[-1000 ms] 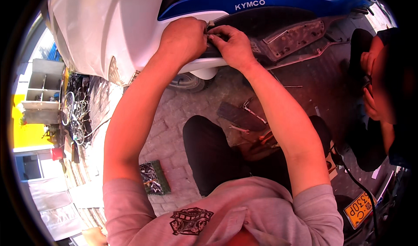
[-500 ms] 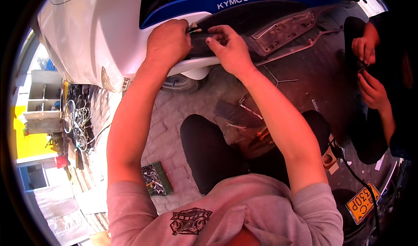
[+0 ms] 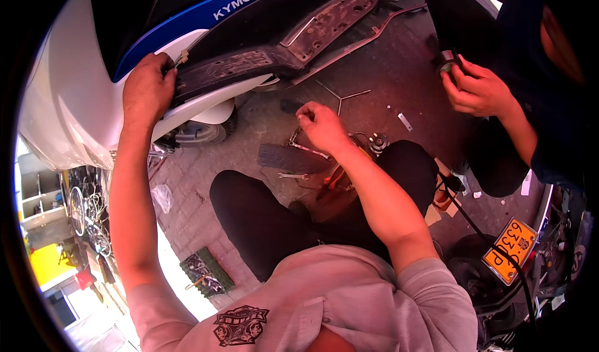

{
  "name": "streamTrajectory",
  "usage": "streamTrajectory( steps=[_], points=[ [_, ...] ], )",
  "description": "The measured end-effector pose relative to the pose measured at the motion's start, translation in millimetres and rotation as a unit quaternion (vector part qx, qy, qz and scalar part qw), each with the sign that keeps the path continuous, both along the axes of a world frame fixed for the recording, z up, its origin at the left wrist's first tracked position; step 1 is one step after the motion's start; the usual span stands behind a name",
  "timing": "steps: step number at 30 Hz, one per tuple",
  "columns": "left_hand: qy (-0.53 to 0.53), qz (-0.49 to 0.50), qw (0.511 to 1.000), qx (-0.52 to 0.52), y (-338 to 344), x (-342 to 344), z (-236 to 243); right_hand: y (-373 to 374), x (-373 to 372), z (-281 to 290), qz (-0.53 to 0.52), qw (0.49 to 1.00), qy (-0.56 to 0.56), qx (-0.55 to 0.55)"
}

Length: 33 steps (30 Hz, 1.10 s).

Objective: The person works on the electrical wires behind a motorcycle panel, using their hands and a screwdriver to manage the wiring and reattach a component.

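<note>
My left hand (image 3: 150, 87) is closed at the edge of the scooter's white side panel (image 3: 106, 121), beside a small pale connector-like piece (image 3: 183, 57); its fingertips are partly hidden. The dark floorboard (image 3: 224, 68) runs rightward from it. My right hand (image 3: 319, 124) hangs lower, fingers curled together above the tools on the ground; anything between them is too small to name. Near it lie wrenches (image 3: 293, 176), a dark slab (image 3: 268, 155), orange-handled tools (image 3: 331, 183) and a round metal part (image 3: 377, 143). A three-armed wrench (image 3: 354, 94) lies beyond.
At the right a co-worker's hand (image 3: 474, 93) holds a dark cylindrical part (image 3: 447, 62). A tray of tools (image 3: 206, 271) is by my left knee. A cable, cardboard and another vehicle with a yellow plate (image 3: 508, 252) are at lower right; shelves (image 3: 37, 196) stand far left.
My right hand has left the panel edge and moved down over the ground tools. My left hand stays by the panel. The view has shifted, and the co-worker's hands have moved.
</note>
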<state>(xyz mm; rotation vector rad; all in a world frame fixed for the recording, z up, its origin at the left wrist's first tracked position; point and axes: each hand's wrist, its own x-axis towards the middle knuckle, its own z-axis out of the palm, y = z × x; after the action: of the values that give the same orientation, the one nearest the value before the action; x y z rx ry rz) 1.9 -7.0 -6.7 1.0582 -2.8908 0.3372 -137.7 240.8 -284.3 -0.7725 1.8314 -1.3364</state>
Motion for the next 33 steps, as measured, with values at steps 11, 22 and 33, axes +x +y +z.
streamTrajectory(
  steps=[11, 22, 33],
  points=[
    [0.068, 0.017, 0.998, -0.01, 16.8, 0.3, -5.5, 27.7, -43.6, 84.8, -0.129, 0.977, 0.081, -0.148],
    [0.177, 0.02, 0.982, -0.062, 27.6, 7.3, -4.6, 140.7, -111.9, 181.3, -0.163, 0.804, 0.571, 0.014],
    [0.086, 0.04, 0.995, 0.01, 24.2, 22.5, 14.7, 125.5, -117.9, 172.7, -0.05, 0.824, 0.561, 0.055]
  ],
)
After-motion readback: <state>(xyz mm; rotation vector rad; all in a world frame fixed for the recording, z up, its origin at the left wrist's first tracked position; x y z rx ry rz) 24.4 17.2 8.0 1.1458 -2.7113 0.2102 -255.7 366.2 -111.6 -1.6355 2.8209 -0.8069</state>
